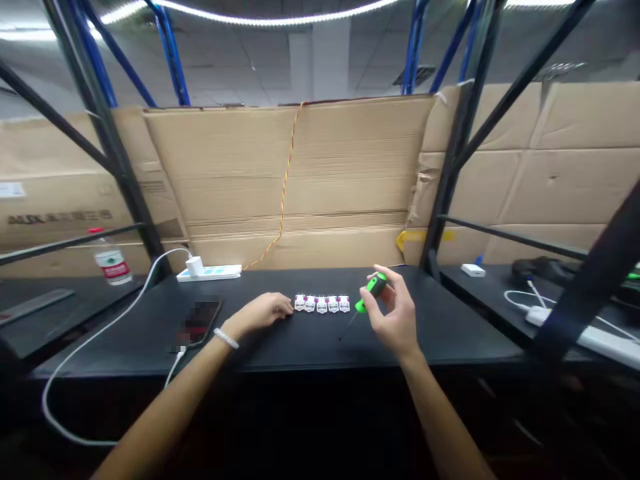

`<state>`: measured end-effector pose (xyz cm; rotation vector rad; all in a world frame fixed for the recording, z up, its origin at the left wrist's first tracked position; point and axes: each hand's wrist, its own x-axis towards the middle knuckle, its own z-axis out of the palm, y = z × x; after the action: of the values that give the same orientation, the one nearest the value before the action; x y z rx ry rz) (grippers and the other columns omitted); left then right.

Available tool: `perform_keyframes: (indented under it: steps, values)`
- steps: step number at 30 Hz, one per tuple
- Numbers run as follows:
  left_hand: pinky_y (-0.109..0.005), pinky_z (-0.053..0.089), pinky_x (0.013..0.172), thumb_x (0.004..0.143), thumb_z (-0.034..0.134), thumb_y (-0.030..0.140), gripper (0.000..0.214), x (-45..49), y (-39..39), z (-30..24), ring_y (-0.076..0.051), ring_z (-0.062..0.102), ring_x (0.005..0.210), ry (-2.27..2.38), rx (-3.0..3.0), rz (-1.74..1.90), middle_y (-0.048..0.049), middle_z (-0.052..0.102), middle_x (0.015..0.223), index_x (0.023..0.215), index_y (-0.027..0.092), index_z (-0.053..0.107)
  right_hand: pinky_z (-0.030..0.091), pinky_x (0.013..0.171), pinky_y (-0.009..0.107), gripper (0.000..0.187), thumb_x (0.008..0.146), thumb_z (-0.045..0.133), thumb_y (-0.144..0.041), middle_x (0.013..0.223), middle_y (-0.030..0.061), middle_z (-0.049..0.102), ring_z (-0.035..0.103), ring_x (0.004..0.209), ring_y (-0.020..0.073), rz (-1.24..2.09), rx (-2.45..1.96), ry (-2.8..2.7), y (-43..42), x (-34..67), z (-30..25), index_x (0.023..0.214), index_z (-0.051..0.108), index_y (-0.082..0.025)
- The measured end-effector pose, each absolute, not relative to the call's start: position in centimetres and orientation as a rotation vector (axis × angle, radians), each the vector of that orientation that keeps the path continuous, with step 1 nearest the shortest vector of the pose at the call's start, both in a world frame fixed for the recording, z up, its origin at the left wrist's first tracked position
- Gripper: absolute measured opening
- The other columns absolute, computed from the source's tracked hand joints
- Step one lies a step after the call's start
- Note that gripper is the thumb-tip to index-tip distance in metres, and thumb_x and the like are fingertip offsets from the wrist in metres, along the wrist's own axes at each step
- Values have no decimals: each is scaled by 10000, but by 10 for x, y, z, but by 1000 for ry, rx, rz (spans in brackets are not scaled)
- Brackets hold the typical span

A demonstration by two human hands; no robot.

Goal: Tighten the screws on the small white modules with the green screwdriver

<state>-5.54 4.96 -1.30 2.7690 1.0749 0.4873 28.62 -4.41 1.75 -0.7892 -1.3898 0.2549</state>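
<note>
The right hand (395,313) grips a green-handled screwdriver with a thin black shaft (373,288), its tip slanting to 7 o'clock, clear of a row of five small white plastic parts (322,304) at its 9 o'clock. The left hand (263,312), empty and loosely curled, touches the row's left end. Whether any part is finished cannot be told.

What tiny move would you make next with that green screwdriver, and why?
Probably bring the screwdriver tip onto the white part at the right end of the row. The right hand holds the tool raised and tilted, shaft slanting down-left, tip not on any part. The left hand rests at the row's left end, seemingly placed to steady it.
</note>
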Motion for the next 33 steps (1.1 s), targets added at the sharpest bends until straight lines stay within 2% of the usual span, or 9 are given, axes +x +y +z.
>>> perform_keyframes:
  steps: [8, 11, 15, 22, 25, 29, 33]
  values:
    - [-363, 544, 1074, 932, 707, 187, 165, -50, 45, -3, -249, 725, 1167, 1114, 2738, 480, -74, 803, 1197, 1040, 213, 828, 663, 897, 422, 456, 935, 750, -343, 1148, 95, 724, 755, 1004, 249, 234, -788, -1399, -45, 286, 19, 1362, 632, -237]
    - [-366, 534, 1056, 957, 697, 230, 254, -36, 45, 9, -260, 720, 1138, 1228, 2713, 487, -82, 766, 1242, 1197, 217, 781, 665, 897, 419, 453, 932, 752, -340, 1152, 97, 725, 756, 1009, 250, 226, -788, -1399, -45, 287, 19, 1357, 633, -239]
    - [-374, 491, 1105, 993, 639, 224, 340, -10, 55, 18, -287, 688, 1244, 1355, 2727, 329, -104, 723, 1368, 1318, 221, 737, 666, 896, 431, 457, 930, 752, -347, 1158, 97, 726, 761, 992, 253, 224, -799, -1397, -45, 287, 19, 1359, 634, -242]
    - [-354, 539, 1009, 788, 828, 168, 478, 9, 70, 19, -320, 713, 1199, 1423, 2684, 142, -88, 778, 1272, 1258, 233, 765, 664, 907, 422, 454, 930, 751, -337, 1158, 93, 725, 755, 1004, 248, 224, -785, -1395, -46, 288, 20, 1359, 634, -246]
    - [-349, 534, 1005, 781, 811, 137, 494, 11, 69, 21, -311, 708, 1205, 1428, 2694, 110, -90, 771, 1282, 1260, 226, 728, 664, 895, 416, 451, 931, 750, -331, 1142, 89, 724, 754, 992, 244, 227, -784, -1390, -46, 287, 21, 1359, 634, -246]
    - [-337, 547, 936, 819, 768, 151, 562, 14, 58, 24, -299, 721, 1148, 1434, 2720, 110, -100, 766, 1248, 1353, 225, 608, 666, 893, 414, 452, 932, 752, -325, 1144, 83, 718, 752, 992, 239, 227, -770, -1391, -47, 287, 22, 1361, 631, -253]
    - [-384, 541, 938, 889, 675, 167, 520, 15, 27, 27, -329, 715, 1121, 1473, 2771, 151, -143, 750, 1209, 1392, 205, 547, 671, 894, 416, 452, 933, 752, -329, 1152, 91, 713, 752, 997, 243, 231, -768, -1387, -47, 288, 23, 1361, 631, -247]
